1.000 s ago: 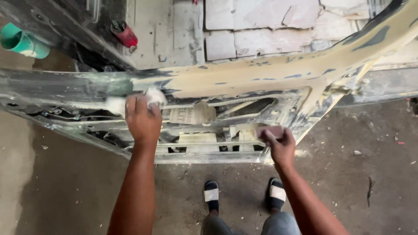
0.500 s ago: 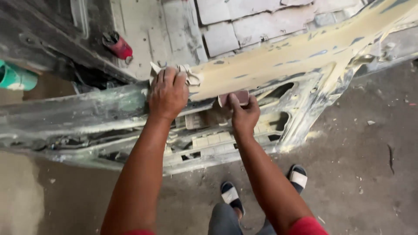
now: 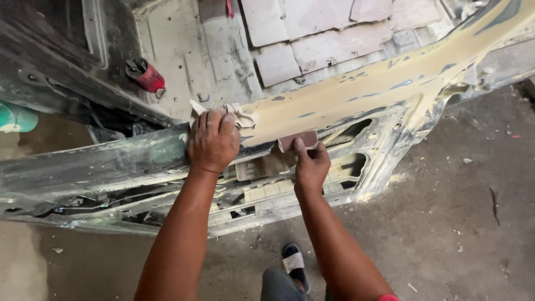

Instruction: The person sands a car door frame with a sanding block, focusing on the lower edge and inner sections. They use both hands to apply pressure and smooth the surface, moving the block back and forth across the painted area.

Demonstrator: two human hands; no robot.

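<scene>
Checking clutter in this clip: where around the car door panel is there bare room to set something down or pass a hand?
Bare concrete floor lies right of the door panel and below it left of the sandal. Crowded: the panel's upper edge, where the left hand presses a rag and the right hand holds a sanding block.

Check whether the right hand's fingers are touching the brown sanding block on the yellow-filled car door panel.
Touching. The head view shows the right hand with its fingers pressed on the brown sanding block against the car door panel.
</scene>
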